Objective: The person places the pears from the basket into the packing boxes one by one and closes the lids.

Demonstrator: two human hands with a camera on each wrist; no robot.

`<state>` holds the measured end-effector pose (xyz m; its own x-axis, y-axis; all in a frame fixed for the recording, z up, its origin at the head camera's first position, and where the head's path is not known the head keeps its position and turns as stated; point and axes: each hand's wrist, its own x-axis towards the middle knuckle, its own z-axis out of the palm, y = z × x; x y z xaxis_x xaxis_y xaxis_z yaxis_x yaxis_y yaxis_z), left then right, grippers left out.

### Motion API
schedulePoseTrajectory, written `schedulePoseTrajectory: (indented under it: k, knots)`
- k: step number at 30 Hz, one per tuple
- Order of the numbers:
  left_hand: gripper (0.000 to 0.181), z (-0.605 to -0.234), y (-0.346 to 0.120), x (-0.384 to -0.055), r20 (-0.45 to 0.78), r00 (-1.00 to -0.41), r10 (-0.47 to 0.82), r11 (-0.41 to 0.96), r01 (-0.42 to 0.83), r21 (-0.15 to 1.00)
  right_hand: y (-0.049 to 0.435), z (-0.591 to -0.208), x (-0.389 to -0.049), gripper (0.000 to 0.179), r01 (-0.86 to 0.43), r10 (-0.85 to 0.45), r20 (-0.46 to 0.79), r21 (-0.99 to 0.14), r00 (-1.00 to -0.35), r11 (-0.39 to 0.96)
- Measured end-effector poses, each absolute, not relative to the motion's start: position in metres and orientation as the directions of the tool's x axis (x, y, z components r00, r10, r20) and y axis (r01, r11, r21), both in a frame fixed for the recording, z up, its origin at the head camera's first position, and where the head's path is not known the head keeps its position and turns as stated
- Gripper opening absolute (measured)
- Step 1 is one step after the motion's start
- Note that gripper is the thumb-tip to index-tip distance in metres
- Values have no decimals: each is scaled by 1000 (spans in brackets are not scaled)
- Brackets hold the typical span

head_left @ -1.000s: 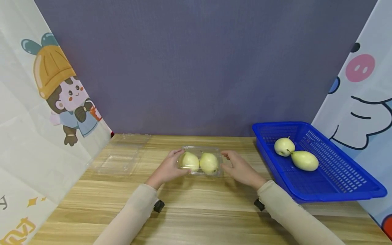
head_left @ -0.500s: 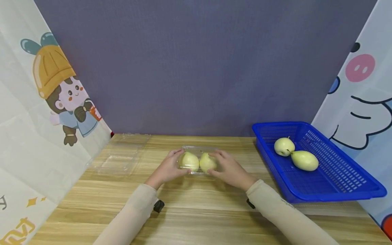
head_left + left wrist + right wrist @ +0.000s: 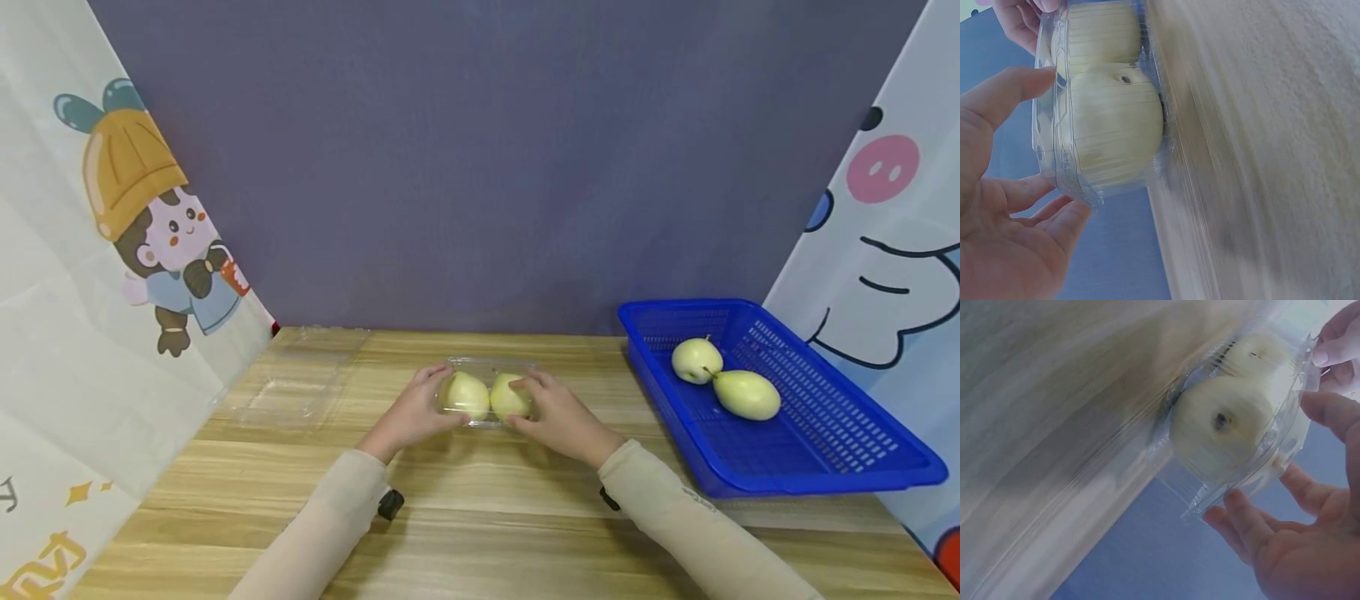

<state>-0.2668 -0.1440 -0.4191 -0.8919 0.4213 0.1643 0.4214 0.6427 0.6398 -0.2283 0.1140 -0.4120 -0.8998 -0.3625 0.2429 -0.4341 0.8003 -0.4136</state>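
Note:
A clear plastic clamshell box (image 3: 491, 364) rests on the wooden table in the head view, its lid over two pale yellow pears. One pear (image 3: 467, 396) lies in the left half, the other pear (image 3: 508, 400) in the right half. My left hand (image 3: 411, 412) grips the box's left end, thumb on the near edge and fingers on the far edge. At the right end, my right hand (image 3: 562, 420) grips it the same way, partly covering the right pear. Both wrist views show thumb and fingertips touching the box's rim (image 3: 1060, 147). Whether the lid is snapped down I cannot tell.
On the right stands a blue plastic basket (image 3: 825, 482) holding a rounder pear (image 3: 693, 360) and a longer pear (image 3: 747, 395). Another clear plastic box (image 3: 281, 400) lies opened out at the table's left. A grey panel (image 3: 480, 167) rises behind the wooden table (image 3: 480, 533).
My right hand has moved left from beside the box onto its right end and now grips it. The left hand and the box have stayed in place.

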Motion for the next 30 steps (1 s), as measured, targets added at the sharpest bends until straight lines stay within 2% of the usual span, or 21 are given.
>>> schedulePoseTrajectory:
  k: [24, 30]
  knots:
    - [89, -417, -126, -276, 161, -879, 449, 640, 442, 628, 131, -410, -231, 57, -387, -318, 223, -438, -921, 812]
    - [89, -418, -116, -281, 166, -864, 476, 628, 466, 623, 139, -408, -231, 58, -375, -310, 219, -413, -925, 830]
